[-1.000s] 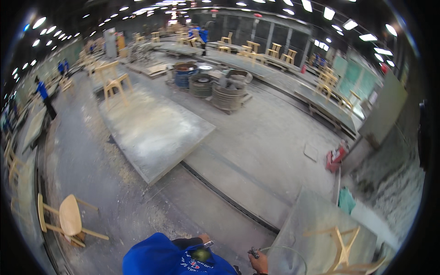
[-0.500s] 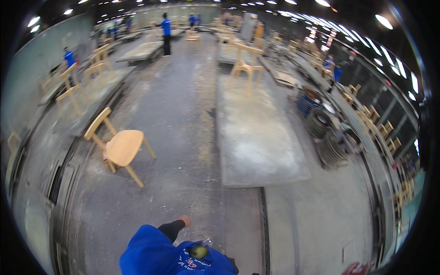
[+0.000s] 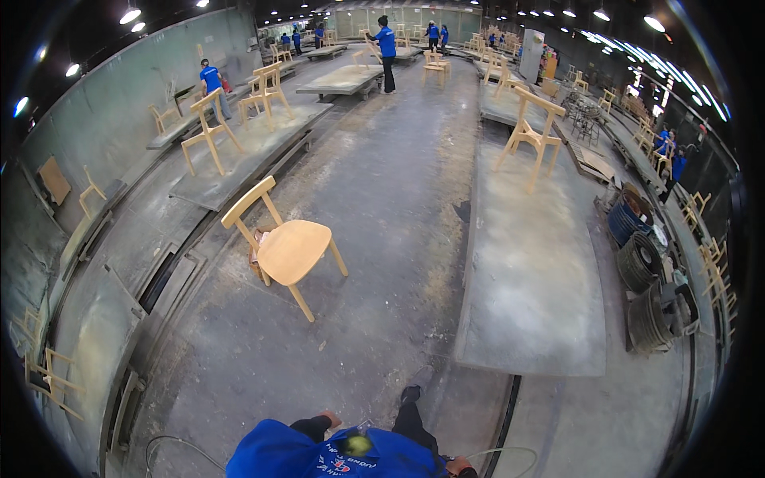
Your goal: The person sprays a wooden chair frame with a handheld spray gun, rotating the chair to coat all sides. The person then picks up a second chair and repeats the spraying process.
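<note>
My left hand (image 3: 329,418) shows past a dark sleeve in front of my blue shirt. It is small and its fingers do not show clearly; the closest thing ahead of it is a light wooden chair (image 3: 293,251) on the floor, well out of reach. At the lower edge my right hand (image 3: 458,465) looks closed, partly cut off by the frame. A thin pale hose (image 3: 510,450) runs up to it and curves away to the right. What sits inside its fingers is hidden.
A low grey platform (image 3: 534,303) lies to the right, with another wooden chair (image 3: 530,135) standing on it. Metal drums (image 3: 649,315) stand beyond it. On the left, a long platform (image 3: 231,175) carries several chairs. A co-worker (image 3: 386,48) stands far ahead. A cable (image 3: 187,442) loops at lower left.
My view has turned left, so the chairs and platforms sit farther right in the picture. My right hand, the hose and one foot have come into sight.
</note>
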`<action>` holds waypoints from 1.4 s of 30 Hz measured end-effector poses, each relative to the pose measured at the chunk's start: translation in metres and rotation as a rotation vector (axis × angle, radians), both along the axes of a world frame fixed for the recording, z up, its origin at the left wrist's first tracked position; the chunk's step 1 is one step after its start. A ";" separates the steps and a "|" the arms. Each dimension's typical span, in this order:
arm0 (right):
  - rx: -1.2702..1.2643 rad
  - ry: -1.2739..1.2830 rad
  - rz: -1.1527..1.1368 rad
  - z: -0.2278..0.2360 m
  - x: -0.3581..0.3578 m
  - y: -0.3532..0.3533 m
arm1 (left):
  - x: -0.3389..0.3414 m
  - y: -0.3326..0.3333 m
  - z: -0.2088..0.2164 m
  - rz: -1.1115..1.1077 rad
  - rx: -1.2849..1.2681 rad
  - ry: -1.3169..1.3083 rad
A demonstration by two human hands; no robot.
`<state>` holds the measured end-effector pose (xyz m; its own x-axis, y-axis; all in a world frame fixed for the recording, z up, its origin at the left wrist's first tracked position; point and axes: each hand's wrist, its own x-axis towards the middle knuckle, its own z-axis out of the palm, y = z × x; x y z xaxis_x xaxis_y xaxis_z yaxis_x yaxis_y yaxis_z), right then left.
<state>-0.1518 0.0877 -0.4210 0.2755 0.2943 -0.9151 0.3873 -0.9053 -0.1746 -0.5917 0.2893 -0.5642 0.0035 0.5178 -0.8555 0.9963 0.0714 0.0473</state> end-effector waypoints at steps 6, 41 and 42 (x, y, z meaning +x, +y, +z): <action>-0.016 0.023 0.080 -0.001 0.037 0.123 | 0.075 0.099 -0.024 -0.183 0.035 -0.181; 0.179 -0.243 0.274 -0.063 0.152 0.744 | 0.103 0.765 0.012 0.588 0.123 -0.358; 0.159 -0.204 0.200 -0.067 0.159 0.761 | 0.119 0.795 0.010 0.683 0.131 -0.401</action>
<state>0.0076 0.8487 -0.4876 0.3704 0.4959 -0.7854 0.5965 -0.7752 -0.2082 -0.4724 1.0839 -0.5545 -0.0568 0.6127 -0.7883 0.6398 0.6285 0.4424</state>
